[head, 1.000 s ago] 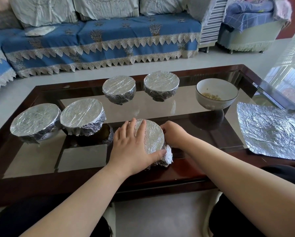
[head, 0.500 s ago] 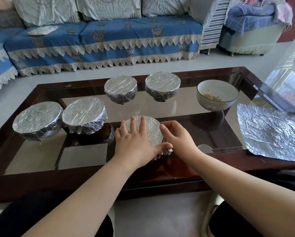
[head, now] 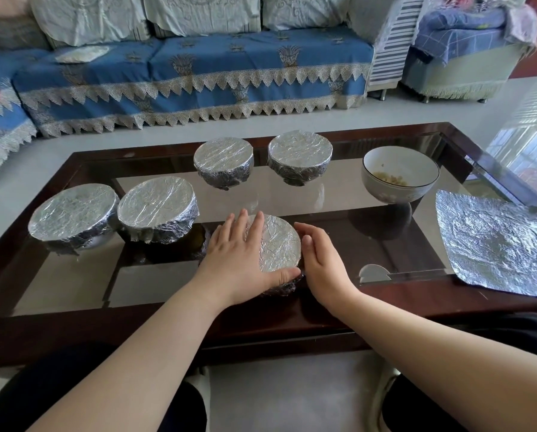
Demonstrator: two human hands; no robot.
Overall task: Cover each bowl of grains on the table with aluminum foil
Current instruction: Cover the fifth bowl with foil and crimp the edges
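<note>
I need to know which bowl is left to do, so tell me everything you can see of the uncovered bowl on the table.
The uncovered bowl is round, pale and ceramic-looking, with a thin dark line round its rim and a faint pattern low on its outer wall. It stands upright on the glass table, at the far right, beyond the loose foil sheet and right of two wrapped bowls. A small heap of yellowish grains lies in its bottom. No foil and neither hand touches it.
</note>
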